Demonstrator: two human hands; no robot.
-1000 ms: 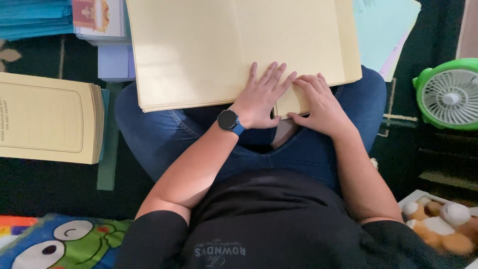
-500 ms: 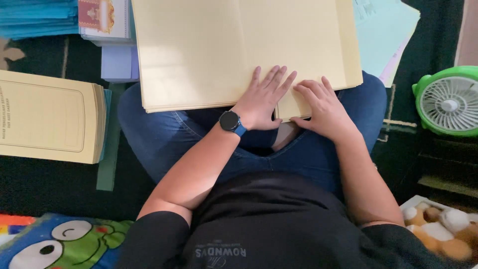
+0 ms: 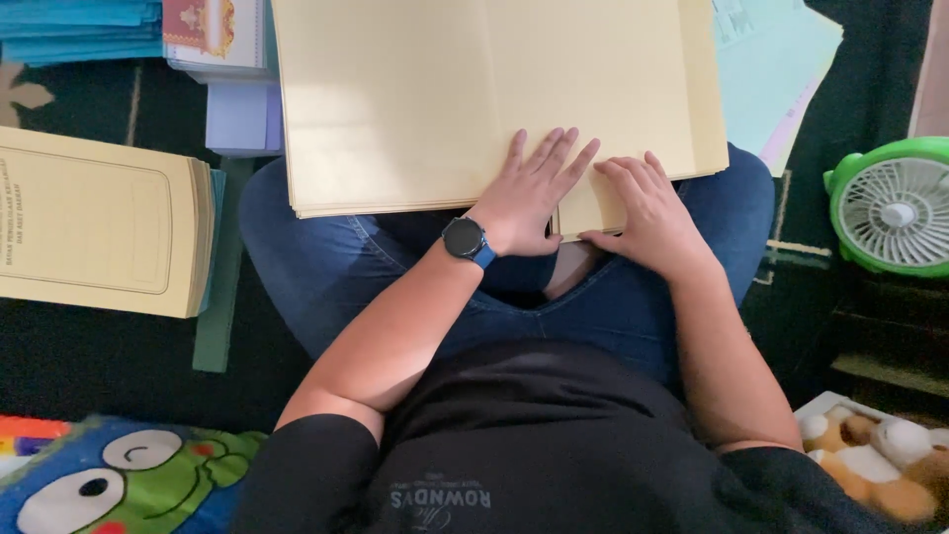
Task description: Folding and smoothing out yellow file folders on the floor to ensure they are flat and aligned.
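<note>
Head view, looking down at the lap. Stack of cream folders [image 3: 474,99] resting across both thighs, far edge running out of frame at top, near edge overhanging the gap between the knees. Left hand [image 3: 529,193] flat on the near edge, fingers [image 3: 554,158] spread and extended, pressing, gripping nothing. Right hand [image 3: 647,213] just beside it at the stack's near right corner, fingers curled down onto the sheets; thumb appears tucked at the edge, but whether a sheet is pinched cannot be told. Watch [image 3: 465,239] on left wrist.

Risks, as judged:
- Stack held only by downward pressure on one edge; any lift of the palms or shift of a knee likely to let loose sheets slide toward the floor.
- Corner under right hand prone to creasing if curled harder.
- Second cream stack [image 3: 99,222] to the left and pale blue-green sheets [image 3: 781,69] to the right lying near; a slide could mix the piles.
- Green fan [image 3: 890,208] close by at right; airflow could lift top sheets.
</note>
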